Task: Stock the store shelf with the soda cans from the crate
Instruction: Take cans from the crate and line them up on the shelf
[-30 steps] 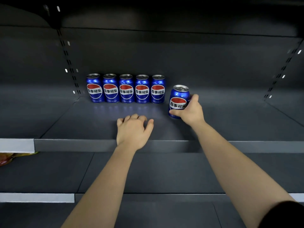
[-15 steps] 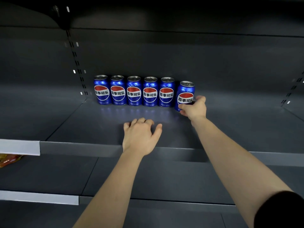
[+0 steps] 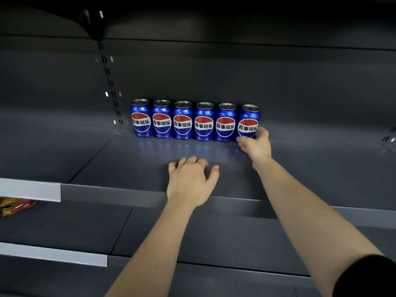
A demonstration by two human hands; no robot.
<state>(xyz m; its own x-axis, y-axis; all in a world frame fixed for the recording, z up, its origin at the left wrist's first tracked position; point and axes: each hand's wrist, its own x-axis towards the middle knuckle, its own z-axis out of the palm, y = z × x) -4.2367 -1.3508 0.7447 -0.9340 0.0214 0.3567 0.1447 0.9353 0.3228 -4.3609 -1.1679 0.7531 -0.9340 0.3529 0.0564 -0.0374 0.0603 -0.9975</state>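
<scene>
Sixth can now upright at right end of row, just beside fifth can. 1 s ago: tilted, out in front of row, apart from it. Right hand further back on shelf with it, gripping low on can.

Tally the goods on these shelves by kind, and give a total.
Blue metal soda cans: 6, upright in one row at the back of the dark grey metal shelf; the right hand grips the rightmost can.
Red-and-gold crinkled snack packet: 1, on the lower shelf at the far left, partly hidden.
Total: 7
</scene>
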